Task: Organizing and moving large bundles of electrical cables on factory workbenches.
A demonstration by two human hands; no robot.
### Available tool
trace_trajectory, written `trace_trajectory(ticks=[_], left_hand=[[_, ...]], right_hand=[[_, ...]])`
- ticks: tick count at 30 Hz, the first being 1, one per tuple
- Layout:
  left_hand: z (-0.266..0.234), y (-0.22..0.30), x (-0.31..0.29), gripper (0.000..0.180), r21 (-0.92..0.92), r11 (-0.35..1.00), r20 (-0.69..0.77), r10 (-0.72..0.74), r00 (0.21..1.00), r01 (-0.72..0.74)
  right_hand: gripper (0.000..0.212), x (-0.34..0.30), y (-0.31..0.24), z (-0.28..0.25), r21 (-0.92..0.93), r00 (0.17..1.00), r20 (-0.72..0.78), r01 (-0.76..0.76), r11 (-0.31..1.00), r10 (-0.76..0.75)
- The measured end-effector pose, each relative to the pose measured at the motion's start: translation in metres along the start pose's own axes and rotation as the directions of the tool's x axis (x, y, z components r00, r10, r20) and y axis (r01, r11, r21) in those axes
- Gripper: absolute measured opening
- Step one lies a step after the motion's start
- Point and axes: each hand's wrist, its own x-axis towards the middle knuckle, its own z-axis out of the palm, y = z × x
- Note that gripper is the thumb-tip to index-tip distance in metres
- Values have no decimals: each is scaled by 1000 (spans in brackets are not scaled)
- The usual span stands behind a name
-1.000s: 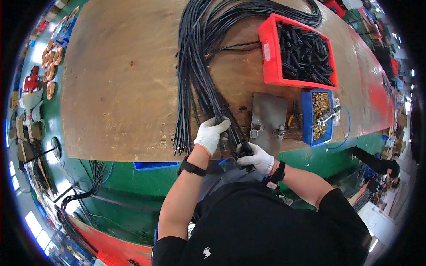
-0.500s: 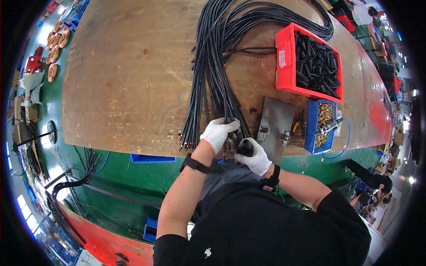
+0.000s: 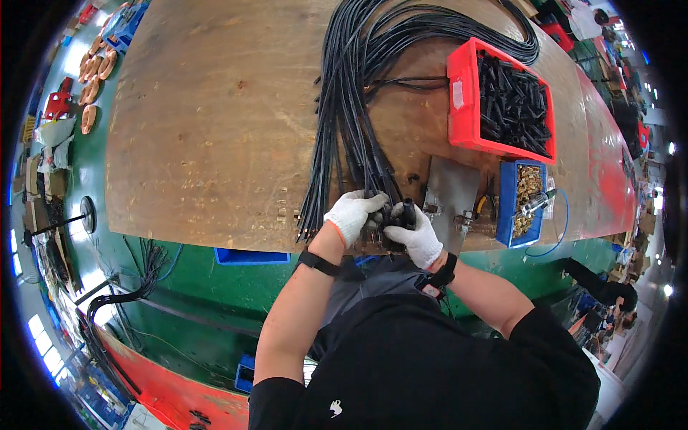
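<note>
A thick bundle of black cables point(image 3: 347, 122) runs down the table to its near edge, the cut ends fanned out at the lower left. My left hand point(image 3: 350, 216), in a white glove, is closed around cables near their ends. Beside it on the right, my right hand point(image 3: 421, 239), gloved too, grips black sleeves; one sleeve point(image 3: 408, 208) sticks up past the thumb. The fingertips of both hands nearly meet, and what lies between them is partly hidden.
Right of the cables stands a red bin point(image 3: 464, 136) of black sleeves. Nearer is a blue bin point(image 3: 507, 208) of small brass-coloured parts, a hand tool point(image 3: 534, 204) with a blue hose across it. A metal plate point(image 3: 451, 190) and pliers point(image 3: 487, 199) lie beside it.
My right hand has turned, so the sleeve that faced up end-on now stands more upright. My left hand keeps its hold on the cables. The view has shifted slightly.
</note>
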Motion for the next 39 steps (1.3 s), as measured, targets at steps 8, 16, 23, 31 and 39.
trace_trajectory(ticks=[8, 16, 23, 31, 39], left_hand=[[-8, 8, -24, 49, 105, 993, -270, 87, 959, -60], [-8, 23, -47, 37, -17, 990, -194, 136, 972, -142], [15, 11, -23, 21, -295, 931, -218, 153, 964, -214], [18, 3, -6, 34, -356, 930, 18, 100, 995, -87], [28, 0, -15, 35, -40, 979, -21, 197, 980, -198]], right_hand=[[59, 78, -24, 4, -555, 977, -42, 151, 818, -209], [58, 113, -62, 15, -777, 969, -18, 140, 613, -245], [52, 37, -63, 10, -807, 976, 185, 216, 550, -113], [34, 54, -48, 3, -145, 984, 8, 175, 974, -176], [37, 17, -65, -68, -340, 997, 78, 6, 940, 21]])
